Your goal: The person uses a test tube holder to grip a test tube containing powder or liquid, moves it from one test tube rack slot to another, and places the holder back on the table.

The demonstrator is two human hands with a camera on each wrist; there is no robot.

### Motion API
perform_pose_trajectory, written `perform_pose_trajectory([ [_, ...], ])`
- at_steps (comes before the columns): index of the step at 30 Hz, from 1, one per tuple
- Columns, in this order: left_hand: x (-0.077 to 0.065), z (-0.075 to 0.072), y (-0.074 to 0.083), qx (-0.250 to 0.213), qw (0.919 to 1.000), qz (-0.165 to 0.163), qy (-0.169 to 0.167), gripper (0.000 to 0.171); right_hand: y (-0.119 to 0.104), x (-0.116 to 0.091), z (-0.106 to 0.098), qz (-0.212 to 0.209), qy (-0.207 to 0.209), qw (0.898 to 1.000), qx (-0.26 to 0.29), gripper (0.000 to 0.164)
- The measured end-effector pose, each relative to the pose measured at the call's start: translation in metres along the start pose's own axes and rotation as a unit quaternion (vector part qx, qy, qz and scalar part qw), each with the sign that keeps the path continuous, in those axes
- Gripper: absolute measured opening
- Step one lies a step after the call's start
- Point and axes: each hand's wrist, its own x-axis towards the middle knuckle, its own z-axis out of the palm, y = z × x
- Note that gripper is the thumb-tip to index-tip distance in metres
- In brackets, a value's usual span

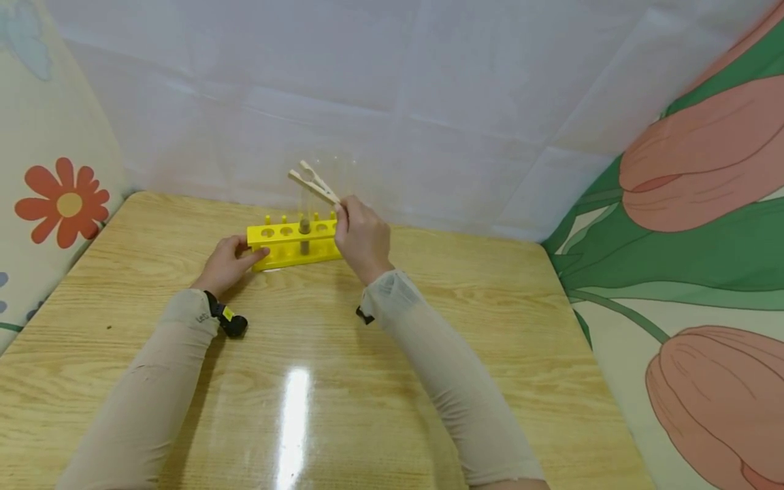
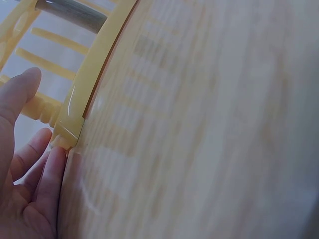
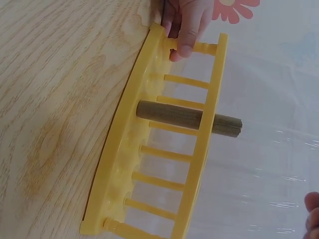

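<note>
A yellow test tube rack (image 1: 258, 240) stands on the table, its left end gripped by my left hand (image 1: 225, 264). In the left wrist view the thumb (image 2: 22, 89) lies along the end post and fingertips touch the base. My right hand (image 1: 367, 237) holds a wooden test tube clamp (image 1: 329, 194) above the rack's right part, its prongs pointing up and left. One clear test tube with a grey-brown filling (image 3: 172, 114) stands upright in a rack hole. The right wrist view shows only right fingertips (image 3: 312, 216) at its edge; the clamp is out of that view.
Faint clear glass outlines (image 3: 284, 204), likely more tubes, rise by the rack. A white sheet (image 1: 392, 102) hangs behind the wooden table (image 1: 343, 381). Flower-printed panels (image 1: 692, 272) flank both sides.
</note>
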Motion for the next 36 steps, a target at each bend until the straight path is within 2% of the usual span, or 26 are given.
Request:
perform_pose_trajectory([
  [12, -0.001, 0.001, -0.001, 0.006, 1.0000, -0.007, 0.000, 0.060, 0.008, -0.005, 0.001, 0.014, 0.037, 0.999, 0.007, 0.007],
  [20, 0.000, 0.002, -0.002, 0.007, 0.9999, 0.004, 0.007, 0.054, 0.014, -0.011, 0.003, 0.018, 0.053, 0.998, 0.016, 0.008],
  [27, 0.001, 0.001, -0.002, 0.006, 1.0000, -0.005, 0.001, 0.060, 0.016, -0.016, 0.004, 0.024, 0.055, 0.998, 0.017, 0.009],
  [36, 0.003, 0.001, -0.004, 0.000, 1.0000, 0.002, 0.005, 0.059, 0.019, -0.024, 0.007, 0.040, 0.060, 0.997, 0.022, 0.010],
])
